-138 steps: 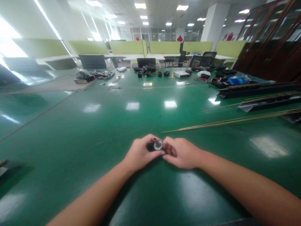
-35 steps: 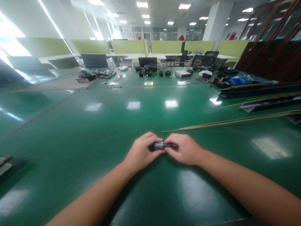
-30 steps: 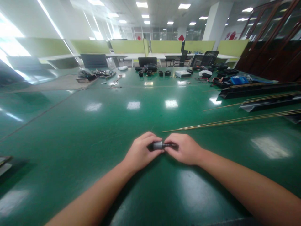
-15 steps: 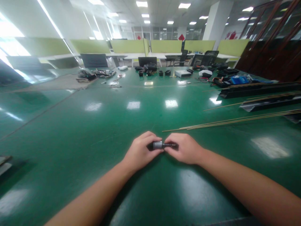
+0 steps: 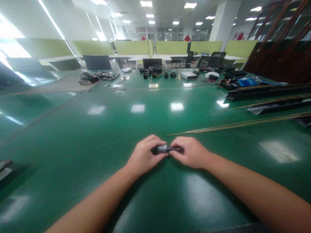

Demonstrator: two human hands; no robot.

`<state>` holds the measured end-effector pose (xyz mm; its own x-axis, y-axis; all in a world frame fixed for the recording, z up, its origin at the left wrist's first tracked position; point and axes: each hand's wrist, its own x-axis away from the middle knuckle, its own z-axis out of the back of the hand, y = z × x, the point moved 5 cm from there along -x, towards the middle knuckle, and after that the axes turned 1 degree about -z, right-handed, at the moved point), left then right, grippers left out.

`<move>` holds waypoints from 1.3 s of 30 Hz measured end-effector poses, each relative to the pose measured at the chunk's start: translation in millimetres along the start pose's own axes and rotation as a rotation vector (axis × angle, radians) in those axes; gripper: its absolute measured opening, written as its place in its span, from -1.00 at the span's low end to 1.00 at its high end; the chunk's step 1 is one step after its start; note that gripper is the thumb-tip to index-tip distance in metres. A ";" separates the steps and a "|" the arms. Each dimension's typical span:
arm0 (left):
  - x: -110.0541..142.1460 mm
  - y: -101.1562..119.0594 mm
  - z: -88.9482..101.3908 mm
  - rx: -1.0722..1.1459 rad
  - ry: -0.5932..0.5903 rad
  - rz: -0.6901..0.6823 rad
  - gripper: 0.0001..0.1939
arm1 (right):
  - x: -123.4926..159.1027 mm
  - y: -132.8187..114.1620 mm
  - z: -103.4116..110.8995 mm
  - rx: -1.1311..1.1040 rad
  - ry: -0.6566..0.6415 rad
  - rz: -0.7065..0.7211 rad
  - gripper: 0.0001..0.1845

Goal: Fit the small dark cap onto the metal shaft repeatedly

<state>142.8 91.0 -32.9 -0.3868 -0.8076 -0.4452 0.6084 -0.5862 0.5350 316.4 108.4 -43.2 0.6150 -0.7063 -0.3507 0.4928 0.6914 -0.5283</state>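
Held a small grey-and-black cylinder (image 5: 162,149) in the closed grip of the left hand (image 5: 143,157), pinched a thin dark rod (image 5: 179,149) in the right hand (image 5: 190,152), toward the near edge of the glossy green counter (image 5: 116,121).

Place: an office, with a bit of workshop in it
Dividers (image 5: 132,48): low and yellow-green, standing by white desks (image 5: 139,58)
Chairs (image 5: 218,59): black, near the white desks
Ceiling (image 5: 165,11): rows of bright flat lights (image 5: 146,4)
Cupboard (image 5: 279,48): tall, brown, with glass doors
Green desk (image 5: 116,126): big and shiny, with wires (image 5: 208,82), little black boxes (image 5: 173,74) and long gold rods (image 5: 243,124), like a workshop
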 end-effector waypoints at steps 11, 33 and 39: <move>-0.9 -1.2 2.9 -0.010 0.025 -0.002 -0.76 | -0.6 0.7 1.5 0.023 0.013 -0.032 -0.89; -1.2 -5.1 9.6 -0.049 0.043 0.021 -0.77 | 0.4 1.1 5.2 0.056 0.037 -0.079 -0.91; -1.6 -5.6 11.7 -0.058 0.048 0.035 -0.76 | -0.3 2.5 4.2 0.064 0.034 -0.088 -0.90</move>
<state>132.0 94.8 -26.8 -0.3323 -0.8225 -0.4615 0.6606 -0.5522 0.5086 320.1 111.0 -41.1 0.5468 -0.7686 -0.3322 0.5826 0.6342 -0.5083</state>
